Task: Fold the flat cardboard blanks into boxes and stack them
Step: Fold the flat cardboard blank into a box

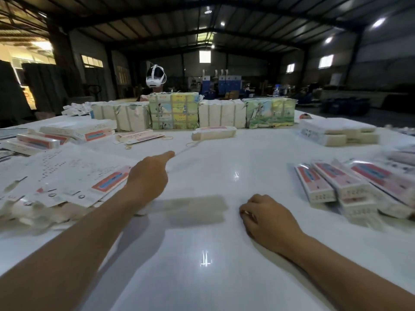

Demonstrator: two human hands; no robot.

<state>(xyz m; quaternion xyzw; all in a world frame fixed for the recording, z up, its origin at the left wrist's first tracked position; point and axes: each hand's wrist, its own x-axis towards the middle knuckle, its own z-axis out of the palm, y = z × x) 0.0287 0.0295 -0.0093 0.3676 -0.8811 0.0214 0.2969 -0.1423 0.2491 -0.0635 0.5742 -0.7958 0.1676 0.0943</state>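
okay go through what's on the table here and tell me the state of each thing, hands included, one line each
left hand: raised over the table, forefinger stretched forward, grip on nothing
right hand: resting on the table, fingers curled under, holding nothing visible
flat blanks: unfolded, piled at left
folded boxes: assembled, heaped at right
wrapped bundles: still strapped, standing in a row
table: white, glossy

Table: I see a white glossy table with lamp reflections on it.
Rubber bands: some lie near the table middle, far from me.
Bottle: a water bottle stands behind the table, right side.
Person: opposite me, one wears a white headset.
Hall: dark roof, small bright windows.
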